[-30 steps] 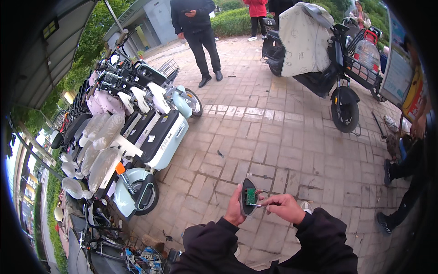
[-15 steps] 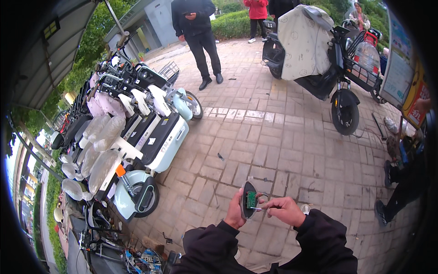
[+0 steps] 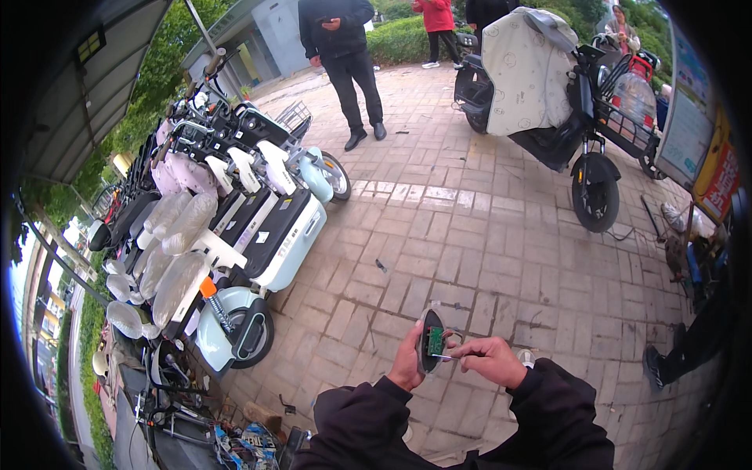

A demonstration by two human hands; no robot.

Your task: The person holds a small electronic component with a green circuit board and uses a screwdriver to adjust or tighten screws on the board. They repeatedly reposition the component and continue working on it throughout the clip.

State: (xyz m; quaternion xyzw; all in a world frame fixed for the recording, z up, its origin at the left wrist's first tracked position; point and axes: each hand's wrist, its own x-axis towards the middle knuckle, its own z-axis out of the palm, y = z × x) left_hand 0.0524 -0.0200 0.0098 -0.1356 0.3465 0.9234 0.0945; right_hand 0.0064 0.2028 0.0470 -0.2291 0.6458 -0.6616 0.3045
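I have both hands low in the frame, just right of centre. My left hand [image 3: 406,363] is closed around the left edge of a dark oval housing [image 3: 430,319], its open side turned toward the right. A green board [image 3: 435,340] sits within it, and wires [image 3: 450,334] show at its right side. My right hand [image 3: 493,363] keeps a narrow pinch on a thin tool [image 3: 446,358], which points left toward the board's lower end; from here I cannot tell whether the tip touches.

Below the hands, dark sleeves [image 3: 368,419] come in from the bottom edge. Brick paving [image 3: 462,251] fills the middle of the frame. Along the left I see a row of scooters [image 3: 296,244], the nearest pale blue, several seats wrapped in clear plastic. At upper right stands a black scooter with a pale cover [image 3: 521,82]. A person in dark clothes [image 3: 349,86] stands at upper centre, holding a phone. At lower right, near the edge, a dark shoe [image 3: 652,366] shows on the bricks.
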